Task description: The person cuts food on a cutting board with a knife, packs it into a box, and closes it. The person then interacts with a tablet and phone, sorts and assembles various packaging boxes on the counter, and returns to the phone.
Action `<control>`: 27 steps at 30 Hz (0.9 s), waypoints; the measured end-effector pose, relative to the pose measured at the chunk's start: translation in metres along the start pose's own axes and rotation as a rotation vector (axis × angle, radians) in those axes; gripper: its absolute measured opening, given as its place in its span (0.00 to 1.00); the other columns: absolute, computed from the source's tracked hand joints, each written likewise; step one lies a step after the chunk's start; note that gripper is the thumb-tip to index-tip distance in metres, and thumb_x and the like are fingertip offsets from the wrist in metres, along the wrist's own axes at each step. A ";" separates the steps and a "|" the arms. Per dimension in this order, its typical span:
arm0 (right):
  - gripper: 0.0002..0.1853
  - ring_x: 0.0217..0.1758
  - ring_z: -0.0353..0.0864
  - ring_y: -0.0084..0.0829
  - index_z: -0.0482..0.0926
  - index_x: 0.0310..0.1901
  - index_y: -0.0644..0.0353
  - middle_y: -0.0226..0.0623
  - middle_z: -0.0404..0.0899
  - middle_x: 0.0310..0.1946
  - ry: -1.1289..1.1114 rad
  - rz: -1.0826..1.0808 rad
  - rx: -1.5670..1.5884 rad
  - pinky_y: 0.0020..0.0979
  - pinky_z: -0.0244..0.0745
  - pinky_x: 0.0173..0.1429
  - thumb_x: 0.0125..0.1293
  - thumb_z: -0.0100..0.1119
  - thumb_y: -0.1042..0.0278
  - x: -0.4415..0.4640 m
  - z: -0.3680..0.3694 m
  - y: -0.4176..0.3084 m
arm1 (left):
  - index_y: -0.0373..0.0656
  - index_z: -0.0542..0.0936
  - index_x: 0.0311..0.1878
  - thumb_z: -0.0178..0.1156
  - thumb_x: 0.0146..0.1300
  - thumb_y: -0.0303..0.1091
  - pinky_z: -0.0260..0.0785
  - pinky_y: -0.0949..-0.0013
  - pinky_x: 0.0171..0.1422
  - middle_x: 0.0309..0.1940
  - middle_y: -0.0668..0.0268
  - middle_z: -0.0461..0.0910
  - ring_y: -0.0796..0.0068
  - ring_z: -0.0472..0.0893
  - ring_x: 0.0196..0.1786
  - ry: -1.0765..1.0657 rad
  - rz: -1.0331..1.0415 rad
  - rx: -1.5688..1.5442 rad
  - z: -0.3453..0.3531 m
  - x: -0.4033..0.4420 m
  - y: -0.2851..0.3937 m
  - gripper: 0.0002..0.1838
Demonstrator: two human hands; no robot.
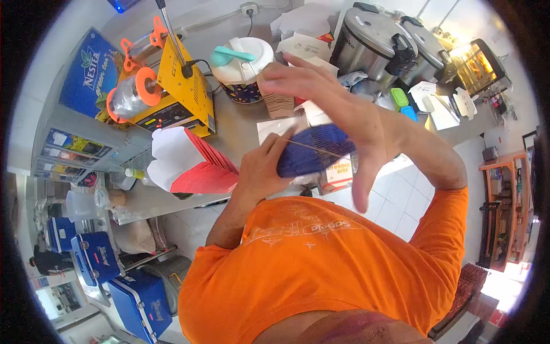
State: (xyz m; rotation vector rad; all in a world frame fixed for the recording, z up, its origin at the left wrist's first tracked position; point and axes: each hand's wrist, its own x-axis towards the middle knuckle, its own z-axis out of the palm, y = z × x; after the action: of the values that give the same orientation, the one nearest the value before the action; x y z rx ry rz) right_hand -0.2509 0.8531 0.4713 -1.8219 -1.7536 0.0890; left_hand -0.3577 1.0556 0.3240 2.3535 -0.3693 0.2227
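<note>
A dark blue bundle (pixel 315 152) with a thin tan band around it is in front of my chest; it looks like a stack of thin, flat pieces, but I cannot tell their kind. My left hand (pixel 264 166) is closed on its left end. Over its right end, my right hand (pixel 349 109) is open, thumb and fingers spread wide; whether it touches the band is unclear. Left of my left hand lies a nested stack of red paper food boxes (pixel 206 166) with white insides. A box with orange print (pixel 338 174) stands just beyond the bundle, partly hidden.
A yellow sealing machine (pixel 177 86) with orange rollers stands at the counter's back left. Behind my hands are a white-lidded tub (pixel 243 60) and brown cartons (pixel 279 103). Large metal cookers (pixel 369 46) and a lit glass warmer (pixel 475 63) occupy the right. Blue cooler boxes (pixel 140 304) sit lower left.
</note>
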 end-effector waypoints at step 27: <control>0.89 0.85 0.34 0.64 0.54 0.79 0.61 0.62 0.50 0.79 -0.158 -0.241 -0.270 0.68 0.32 0.79 0.13 0.67 0.06 0.026 -0.046 -0.009 | 0.44 0.71 0.57 0.81 0.45 0.45 0.74 0.49 0.53 0.47 0.53 0.82 0.46 0.83 0.50 0.077 0.092 0.046 0.006 0.001 -0.027 0.38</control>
State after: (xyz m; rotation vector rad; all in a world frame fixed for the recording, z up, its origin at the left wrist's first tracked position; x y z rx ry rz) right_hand -0.2356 0.8602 0.5221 -1.8096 -2.1733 -0.1078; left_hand -0.3478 1.0698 0.3023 2.3677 -0.4393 0.3684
